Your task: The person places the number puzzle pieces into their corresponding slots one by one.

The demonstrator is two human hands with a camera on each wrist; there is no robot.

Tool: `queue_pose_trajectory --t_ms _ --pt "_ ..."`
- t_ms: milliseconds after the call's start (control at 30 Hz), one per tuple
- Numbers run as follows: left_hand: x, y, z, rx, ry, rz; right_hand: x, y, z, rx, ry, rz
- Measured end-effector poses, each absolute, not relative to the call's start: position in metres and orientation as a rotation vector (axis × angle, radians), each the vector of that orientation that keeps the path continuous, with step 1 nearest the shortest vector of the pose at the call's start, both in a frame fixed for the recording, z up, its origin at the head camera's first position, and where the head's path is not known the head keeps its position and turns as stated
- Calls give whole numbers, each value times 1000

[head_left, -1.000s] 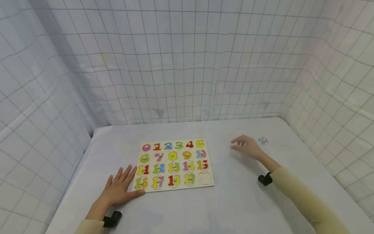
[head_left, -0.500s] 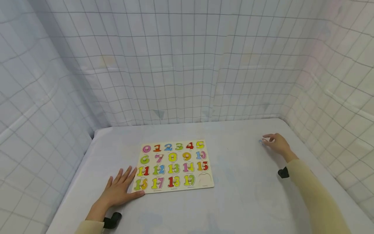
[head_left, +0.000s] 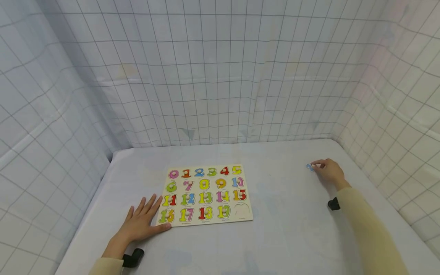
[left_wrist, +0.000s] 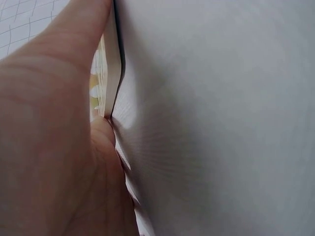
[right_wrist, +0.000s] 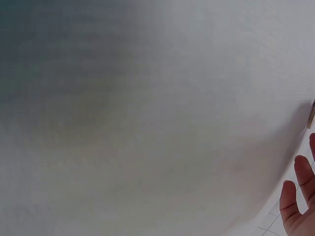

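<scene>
A wooden number puzzle board [head_left: 214, 191] lies on the white table, its knobbed numbers 0 to 19 seated and the bottom-right recess bare. My left hand [head_left: 139, 223] rests spread at the board's lower-left corner, fingers along the left side, thumb by the front edge. In the left wrist view the thumb side of that hand [left_wrist: 54, 123] touches the board's pale edge [left_wrist: 112, 69]. Far to the right, my right hand [head_left: 329, 172] pinches the number 20 puzzle piece [head_left: 309, 167]; its fingers hide the 0. The right wrist view catches only some fingers [right_wrist: 305, 182] and a wooden edge [right_wrist: 311, 117].
White cloth covers the table [head_left: 275, 236]. Grid-patterned white curtains [head_left: 220, 76] hang behind the table and along both sides. A black wrist camera [head_left: 133, 258] sits on the left wrist, and another black camera [head_left: 333, 203] on the right one.
My right hand has moved right from mid-table to the number 20 piece and taken hold of it. The left hand and the board have stayed in place.
</scene>
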State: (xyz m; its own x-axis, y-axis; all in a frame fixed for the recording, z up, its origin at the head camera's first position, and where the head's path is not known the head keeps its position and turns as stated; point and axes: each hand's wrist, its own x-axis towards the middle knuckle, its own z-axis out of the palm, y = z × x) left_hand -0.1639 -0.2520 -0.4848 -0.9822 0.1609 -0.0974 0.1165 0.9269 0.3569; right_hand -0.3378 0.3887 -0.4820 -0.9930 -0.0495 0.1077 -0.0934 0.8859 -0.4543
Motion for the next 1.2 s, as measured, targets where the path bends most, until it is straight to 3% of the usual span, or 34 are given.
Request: queue_pose_trajectory --t_ms 633,1200 --pt "-168 -260 -496 234 2963 606 -340 374 -483 194 -2775 496" --pt "-166 -254 -489 211 2961 533 -290 233 -462 638 -2688 584"
